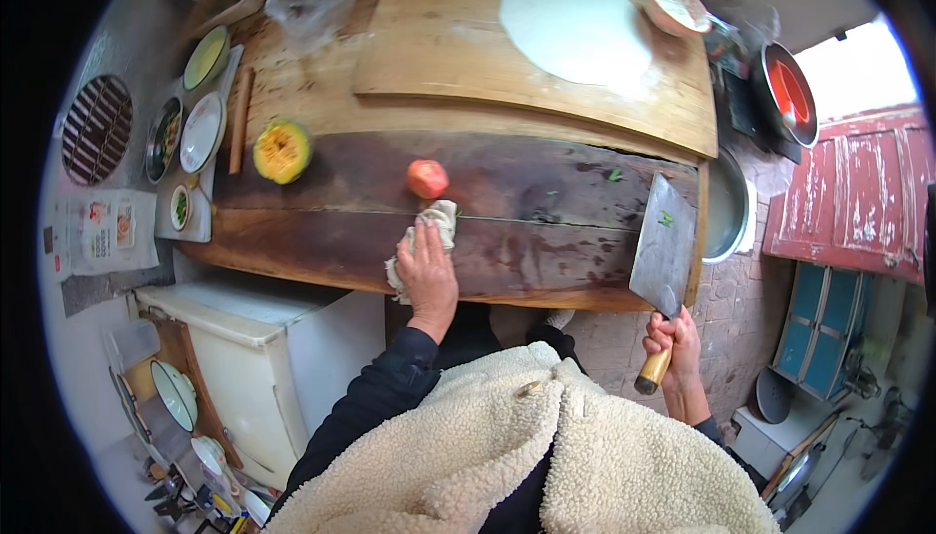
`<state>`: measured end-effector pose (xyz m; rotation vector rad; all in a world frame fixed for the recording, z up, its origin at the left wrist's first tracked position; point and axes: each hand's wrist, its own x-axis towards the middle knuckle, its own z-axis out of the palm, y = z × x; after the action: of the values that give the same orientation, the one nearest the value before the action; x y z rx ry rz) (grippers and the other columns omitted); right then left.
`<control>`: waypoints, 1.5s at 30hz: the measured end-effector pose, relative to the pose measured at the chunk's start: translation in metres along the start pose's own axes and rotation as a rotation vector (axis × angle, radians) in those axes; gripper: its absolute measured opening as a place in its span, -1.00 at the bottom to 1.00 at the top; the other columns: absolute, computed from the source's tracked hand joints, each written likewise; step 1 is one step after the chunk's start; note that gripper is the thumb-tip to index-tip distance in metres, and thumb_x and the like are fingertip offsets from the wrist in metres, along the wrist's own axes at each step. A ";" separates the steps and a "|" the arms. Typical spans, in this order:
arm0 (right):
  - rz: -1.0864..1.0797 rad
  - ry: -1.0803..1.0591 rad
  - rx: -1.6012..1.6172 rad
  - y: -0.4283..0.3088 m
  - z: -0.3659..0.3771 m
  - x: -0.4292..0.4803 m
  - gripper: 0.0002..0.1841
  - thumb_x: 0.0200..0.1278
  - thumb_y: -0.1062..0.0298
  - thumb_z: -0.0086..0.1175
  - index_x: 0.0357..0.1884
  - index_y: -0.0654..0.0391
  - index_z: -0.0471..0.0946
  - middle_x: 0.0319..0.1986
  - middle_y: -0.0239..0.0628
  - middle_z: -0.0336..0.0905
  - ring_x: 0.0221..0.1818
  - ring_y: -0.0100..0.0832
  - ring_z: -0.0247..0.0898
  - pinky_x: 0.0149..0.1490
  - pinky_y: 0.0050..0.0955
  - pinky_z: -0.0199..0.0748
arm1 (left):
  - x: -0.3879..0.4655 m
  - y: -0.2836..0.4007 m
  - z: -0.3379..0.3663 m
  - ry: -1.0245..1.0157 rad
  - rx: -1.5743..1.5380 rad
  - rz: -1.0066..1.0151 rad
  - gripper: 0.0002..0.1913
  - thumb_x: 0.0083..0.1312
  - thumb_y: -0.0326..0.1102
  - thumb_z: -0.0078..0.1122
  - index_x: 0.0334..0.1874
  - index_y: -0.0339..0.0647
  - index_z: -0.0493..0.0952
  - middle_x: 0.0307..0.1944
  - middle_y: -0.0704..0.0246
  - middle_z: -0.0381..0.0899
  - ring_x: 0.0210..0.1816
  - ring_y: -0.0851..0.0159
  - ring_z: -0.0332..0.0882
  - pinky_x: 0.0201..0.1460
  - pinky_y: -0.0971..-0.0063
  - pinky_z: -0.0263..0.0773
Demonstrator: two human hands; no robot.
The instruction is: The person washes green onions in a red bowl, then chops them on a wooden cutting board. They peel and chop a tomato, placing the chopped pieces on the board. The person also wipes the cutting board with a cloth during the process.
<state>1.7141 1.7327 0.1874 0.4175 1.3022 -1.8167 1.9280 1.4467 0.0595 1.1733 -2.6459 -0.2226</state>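
Observation:
My left hand (430,267) presses a crumpled off-white cloth (441,216) on the dark wooden tabletop (504,260). Just beyond the cloth lies a red tomato (428,178), slightly blurred. With its wooden handle in my right hand (676,340), a broad cleaver (662,241) is held over the right end of the table, green scraps on its blade. A cut pumpkin (282,152) shows its orange inside, farther left. Small green bits (615,175) and wet-looking marks are on the dark boards near the cleaver.
A large board (439,44) at the back bears a flat round dough sheet (574,28) and a bowl (676,7). A rolling pin (241,121) lies beside a tray with dishes at left. A metal basin (724,205) and a dark pan (788,93) stand at right.

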 end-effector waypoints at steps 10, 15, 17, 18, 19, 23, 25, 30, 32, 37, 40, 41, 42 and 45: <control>-0.192 0.151 0.034 -0.071 -0.151 -0.070 -0.70 0.09 0.63 -0.13 -0.08 0.21 0.30 -0.44 -0.19 0.47 -0.70 -0.60 0.21 -0.57 -0.54 0.37 | 0.117 0.215 0.090 0.116 -0.058 0.127 -0.49 0.21 -0.45 -0.02 0.26 -0.42 0.35 0.22 0.12 0.41 0.14 -0.07 0.30 0.10 0.11 0.30; -0.229 0.298 0.164 -0.079 -0.216 -0.097 -0.61 0.08 0.63 -0.15 0.01 0.16 0.31 -0.42 -0.22 0.46 -0.68 -0.63 0.20 -0.56 -0.59 0.34 | 0.057 0.377 0.114 0.059 -0.309 0.581 -0.57 0.15 -0.50 0.00 0.11 -0.44 0.45 0.05 0.07 0.51 0.02 -0.01 0.42 -0.01 0.12 0.36; -0.252 0.318 0.228 -0.082 -0.234 -0.103 -0.60 0.07 0.63 -0.15 0.02 0.16 0.31 -0.40 -0.22 0.46 -0.68 -0.63 0.20 -0.56 -0.59 0.34 | 0.017 0.397 0.099 -0.022 -0.480 0.853 -0.63 0.16 -0.47 0.07 0.05 -0.35 0.49 -0.14 0.17 0.57 -0.11 0.08 0.47 -0.15 0.24 0.39; -0.265 0.327 0.213 -0.083 -0.242 -0.104 -0.63 0.08 0.62 -0.14 -0.01 0.17 0.31 -0.39 -0.24 0.44 -0.66 -0.64 0.20 -0.56 -0.61 0.33 | 0.001 0.395 0.089 -0.252 -0.582 0.937 -0.62 0.14 -0.49 0.10 0.05 -0.32 0.50 -0.15 0.20 0.59 -0.13 0.10 0.48 -0.15 0.28 0.40; -0.278 0.313 0.210 -0.085 -0.249 -0.103 -0.64 0.09 0.62 -0.14 -0.02 0.17 0.31 -0.38 -0.25 0.44 -0.65 -0.64 0.19 -0.56 -0.62 0.33 | -0.011 0.391 0.080 -0.551 -0.647 1.002 -0.61 0.12 -0.51 0.13 0.05 -0.29 0.51 -0.16 0.24 0.60 -0.15 0.12 0.49 -0.14 0.32 0.42; -0.281 0.207 0.258 -0.090 -0.267 -0.090 -0.73 0.13 0.62 -0.15 -0.09 0.18 0.30 -0.36 -0.27 0.41 -0.61 -0.66 0.18 -0.56 -0.67 0.32 | -0.028 0.310 0.044 -0.146 -0.831 0.628 -0.65 0.20 -0.52 0.12 0.07 -0.26 0.51 -0.14 0.25 0.59 -0.16 0.12 0.50 -0.09 0.32 0.43; -0.274 0.196 0.282 -0.088 -0.271 -0.077 -0.73 0.15 0.63 -0.16 -0.09 0.19 0.30 -0.35 -0.26 0.40 -0.61 -0.67 0.17 -0.57 -0.67 0.31 | -0.021 0.243 0.027 -0.021 -0.764 0.247 -0.70 0.33 -0.45 0.04 0.11 -0.26 0.50 -0.18 0.22 0.52 -0.15 0.12 0.45 -0.10 0.30 0.41; -0.216 0.191 0.320 -0.076 -0.274 -0.056 -0.74 0.16 0.62 -0.16 -0.09 0.18 0.29 -0.34 -0.25 0.40 -0.61 -0.66 0.17 -0.57 -0.67 0.30 | 0.009 0.112 0.014 0.303 -0.049 -0.179 -0.59 0.29 -0.43 0.08 0.21 -0.30 0.44 -0.07 0.13 0.47 0.03 0.07 0.42 0.08 0.19 0.35; -0.208 0.240 0.298 -0.073 -0.276 -0.058 -0.72 0.15 0.62 -0.16 -0.08 0.17 0.30 -0.34 -0.25 0.41 -0.61 -0.66 0.17 -0.56 -0.66 0.30 | 0.010 0.126 0.034 0.148 0.196 -0.279 -0.56 0.27 -0.44 0.04 0.24 -0.26 0.43 0.00 0.12 0.43 -0.07 0.03 0.36 0.00 0.20 0.29; -0.230 0.263 0.235 -0.067 -0.279 -0.088 -0.69 0.10 0.61 -0.14 -0.06 0.17 0.31 -0.38 -0.25 0.43 -0.62 -0.65 0.20 -0.56 -0.64 0.33 | -0.012 0.288 0.083 0.131 -0.205 0.410 -0.59 0.20 -0.47 0.01 0.14 -0.30 0.47 0.04 0.11 0.41 -0.07 0.04 0.32 -0.02 0.16 0.26; -0.249 0.277 0.231 -0.063 -0.283 -0.107 -0.69 0.09 0.62 -0.14 -0.07 0.19 0.31 -0.41 -0.23 0.43 -0.65 -0.63 0.22 -0.57 -0.63 0.34 | -0.033 0.372 0.080 -0.155 -0.532 0.782 -0.60 0.12 -0.52 0.07 0.06 -0.29 0.51 -0.14 0.16 0.47 -0.15 0.06 0.38 -0.08 0.22 0.35; -0.248 0.304 0.211 -0.063 -0.285 -0.113 -0.69 0.09 0.62 -0.13 -0.07 0.19 0.31 -0.41 -0.22 0.43 -0.65 -0.63 0.22 -0.58 -0.63 0.34 | -0.044 0.390 0.076 -0.346 -0.605 0.890 -0.62 0.14 -0.53 0.07 0.06 -0.27 0.51 -0.17 0.19 0.48 -0.15 0.07 0.40 -0.08 0.25 0.38; -0.254 0.299 0.197 -0.062 -0.287 -0.119 -0.69 0.09 0.62 -0.13 -0.08 0.19 0.31 -0.41 -0.22 0.43 -0.65 -0.63 0.21 -0.58 -0.63 0.34 | -0.057 0.400 0.069 -0.446 -0.756 0.901 -0.63 0.16 -0.53 0.09 0.06 -0.26 0.52 -0.17 0.22 0.49 -0.14 0.08 0.42 -0.09 0.26 0.40; -0.266 0.321 0.197 -0.059 -0.294 -0.128 -0.69 0.08 0.63 -0.12 -0.08 0.18 0.30 -0.40 -0.20 0.43 -0.66 -0.62 0.21 -0.59 -0.61 0.33 | -0.052 0.394 0.054 -0.328 -0.889 0.962 -0.71 0.21 -0.54 0.16 0.01 -0.30 0.53 -0.21 0.21 0.55 -0.18 0.15 0.52 -0.13 0.28 0.46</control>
<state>1.6868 2.0574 0.1915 0.6934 1.4527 -2.1789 1.6677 1.7508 0.0913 -0.4304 -2.4984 -1.2600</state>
